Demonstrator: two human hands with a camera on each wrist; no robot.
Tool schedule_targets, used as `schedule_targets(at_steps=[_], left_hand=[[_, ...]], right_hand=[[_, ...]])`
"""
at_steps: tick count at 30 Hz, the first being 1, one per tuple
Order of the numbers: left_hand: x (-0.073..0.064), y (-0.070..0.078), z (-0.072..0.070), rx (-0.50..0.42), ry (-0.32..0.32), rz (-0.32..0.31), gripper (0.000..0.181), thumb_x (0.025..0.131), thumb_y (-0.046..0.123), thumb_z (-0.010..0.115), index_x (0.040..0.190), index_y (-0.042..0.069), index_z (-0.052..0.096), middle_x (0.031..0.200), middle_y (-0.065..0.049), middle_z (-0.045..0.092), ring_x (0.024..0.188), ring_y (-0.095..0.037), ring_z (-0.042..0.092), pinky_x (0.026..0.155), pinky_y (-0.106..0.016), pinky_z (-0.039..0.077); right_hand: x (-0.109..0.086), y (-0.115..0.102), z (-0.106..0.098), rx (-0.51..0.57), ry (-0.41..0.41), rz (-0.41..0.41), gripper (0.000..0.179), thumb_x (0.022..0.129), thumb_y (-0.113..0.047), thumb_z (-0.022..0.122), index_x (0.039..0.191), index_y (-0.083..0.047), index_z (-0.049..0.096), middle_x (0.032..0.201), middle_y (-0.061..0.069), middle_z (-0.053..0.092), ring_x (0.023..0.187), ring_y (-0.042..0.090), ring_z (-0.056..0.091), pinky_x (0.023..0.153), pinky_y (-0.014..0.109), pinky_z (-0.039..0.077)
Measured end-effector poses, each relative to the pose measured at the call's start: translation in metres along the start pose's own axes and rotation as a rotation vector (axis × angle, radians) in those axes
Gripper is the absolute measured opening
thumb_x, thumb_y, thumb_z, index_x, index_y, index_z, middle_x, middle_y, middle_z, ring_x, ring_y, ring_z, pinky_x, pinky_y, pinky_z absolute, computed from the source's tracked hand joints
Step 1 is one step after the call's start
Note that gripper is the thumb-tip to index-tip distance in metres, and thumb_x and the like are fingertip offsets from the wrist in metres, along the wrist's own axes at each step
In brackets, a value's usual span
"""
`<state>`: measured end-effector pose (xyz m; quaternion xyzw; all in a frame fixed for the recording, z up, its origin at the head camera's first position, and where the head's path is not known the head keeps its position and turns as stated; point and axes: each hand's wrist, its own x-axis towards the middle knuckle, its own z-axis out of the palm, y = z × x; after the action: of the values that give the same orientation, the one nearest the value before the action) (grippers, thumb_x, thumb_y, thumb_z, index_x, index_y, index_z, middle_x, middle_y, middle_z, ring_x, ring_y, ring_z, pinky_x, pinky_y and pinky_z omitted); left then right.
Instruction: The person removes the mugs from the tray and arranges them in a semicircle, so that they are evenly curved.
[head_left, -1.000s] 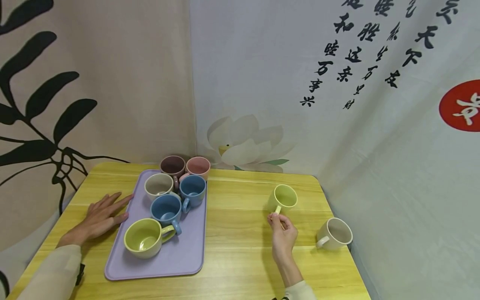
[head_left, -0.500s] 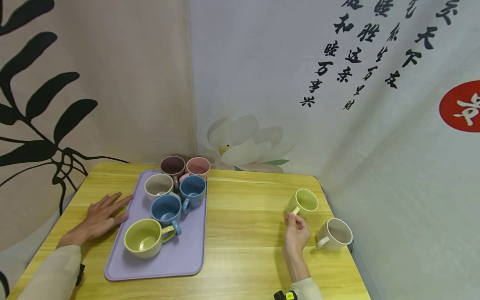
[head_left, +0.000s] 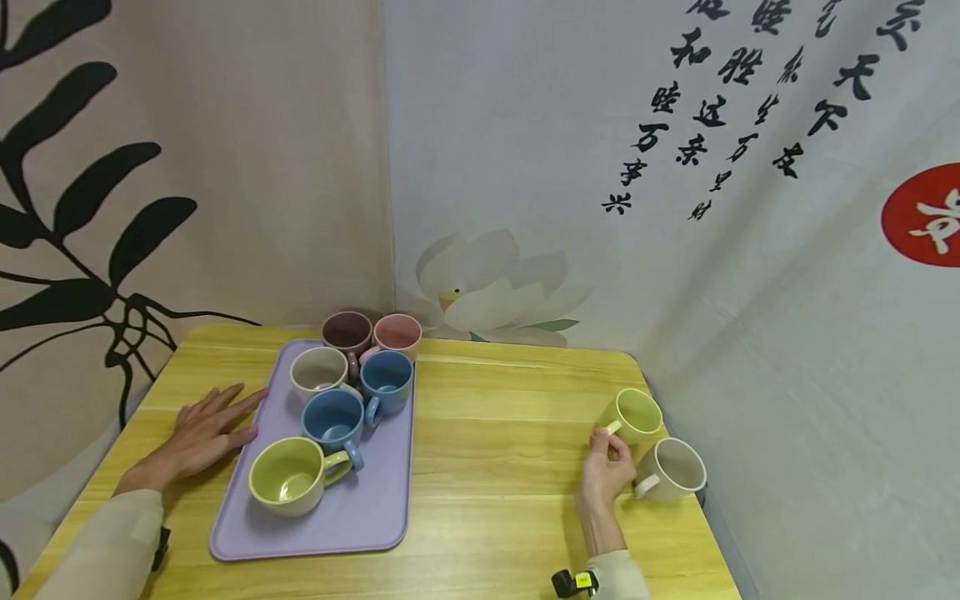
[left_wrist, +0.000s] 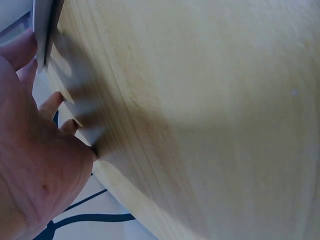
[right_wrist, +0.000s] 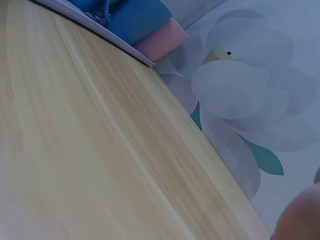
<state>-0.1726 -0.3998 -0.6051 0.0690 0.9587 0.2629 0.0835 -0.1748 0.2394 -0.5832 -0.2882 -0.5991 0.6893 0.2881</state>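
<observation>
It's the light green cup in my right hand, pinched by the handle, near the table's right edge, just beside the white cup; left hand, fingers outstretched, touching the purple tray at its left edge!
</observation>
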Motion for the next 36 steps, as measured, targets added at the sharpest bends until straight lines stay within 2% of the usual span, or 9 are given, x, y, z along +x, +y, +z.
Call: schedule_targets(at_steps=[6, 17, 27, 36], left_hand=[[0.001, -0.001, 0.0, 0.005, 0.001, 0.0, 0.075, 0.116, 0.051, 0.056, 0.179, 0.017, 0.031, 0.18, -0.044, 0.016, 0.162, -0.078, 0.009, 0.122, -0.095, 0.003], [0.0, -0.001, 0.002, 0.007, 0.009, 0.0, 0.075, 0.116, 0.051, 0.056, 0.179, 0.018, 0.032, 0.18, -0.044, 0.016, 0.162, -0.078, 0.01, 0.121, -0.095, 0.004], [0.001, -0.002, 0.002, 0.006, 0.013, 0.004, 0.074, 0.117, 0.049, 0.055, 0.179, 0.017, 0.031, 0.18, -0.044, 0.016, 0.162, -0.078, 0.009, 0.122, -0.095, 0.003], [0.001, -0.002, 0.002, -0.006, 0.009, 0.002, 0.074, 0.117, 0.049, 0.055, 0.179, 0.017, 0.03, 0.18, -0.044, 0.015, 0.162, -0.077, 0.007, 0.122, -0.096, 0.001]], right_hand=[[0.006, 0.001, 0.0, 0.001, 0.077, -0.012, 0.017, 0.111, -0.009, 0.07, 0.117, 0.007, 0.07, 0.097, -0.004, 0.071, 0.091, 0.005, 0.074, 0.084, 0.012, 0.061], [0.011, 0.008, -0.003, -0.001, 0.161, -0.027, 0.014, 0.109, -0.005, 0.072, 0.115, 0.007, 0.072, 0.088, -0.01, 0.074, 0.084, 0.001, 0.068, 0.075, 0.012, 0.057], [0.013, 0.011, 0.001, 0.02, 0.209, -0.036, 0.017, 0.11, -0.006, 0.071, 0.118, 0.009, 0.072, 0.089, -0.01, 0.073, 0.085, 0.001, 0.067, 0.075, 0.01, 0.055], [0.013, 0.014, 0.002, 0.023, 0.231, -0.053, 0.017, 0.112, -0.01, 0.068, 0.118, 0.006, 0.069, 0.102, -0.004, 0.068, 0.091, 0.002, 0.063, 0.081, 0.01, 0.054]])
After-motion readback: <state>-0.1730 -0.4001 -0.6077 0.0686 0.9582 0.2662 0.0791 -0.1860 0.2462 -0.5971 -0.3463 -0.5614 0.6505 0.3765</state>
